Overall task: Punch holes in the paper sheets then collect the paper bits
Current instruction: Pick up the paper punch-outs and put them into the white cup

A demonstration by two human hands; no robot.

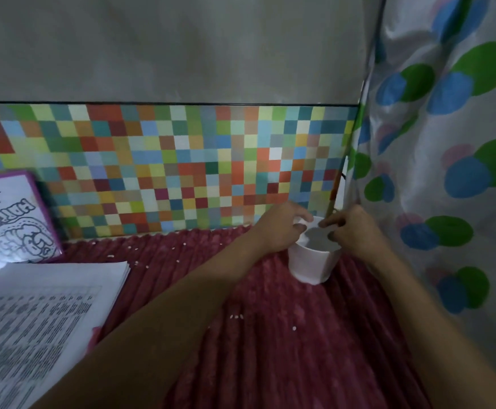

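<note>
Presently, both hands are at a white cup (pixel 310 265) standing on the dark red ribbed cloth (pixel 270 349) that covers the worktop, near its far right corner. The left hand (pixel 282 228) is closed on the cup's far left rim, fingers curled over the edge. The right hand (pixel 353 231) sits at the right side of the rim with finger and thumb pinched together just above the opening; whether anything is held between them cannot be told. The cup stands upright, and its inside is in shadow, so its contents cannot be made out.

Small white paper bits (pixel 237 316) lie scattered on the cloth: a short cluster in front of the cup between the two forearms, a single one just to the right of that cluster, and several more near the back edge of the cloth to the left of the cup.

A stack of printed paper sheets (pixel 49 305) lies at the left of the worktop, well apart from the cup. Behind it, a purple-framed board with a line drawing (pixel 10 216) leans against the multicoloured checked wall panel (pixel 167 166). A spotted curtain (pixel 447 143) hangs at the right.
</note>
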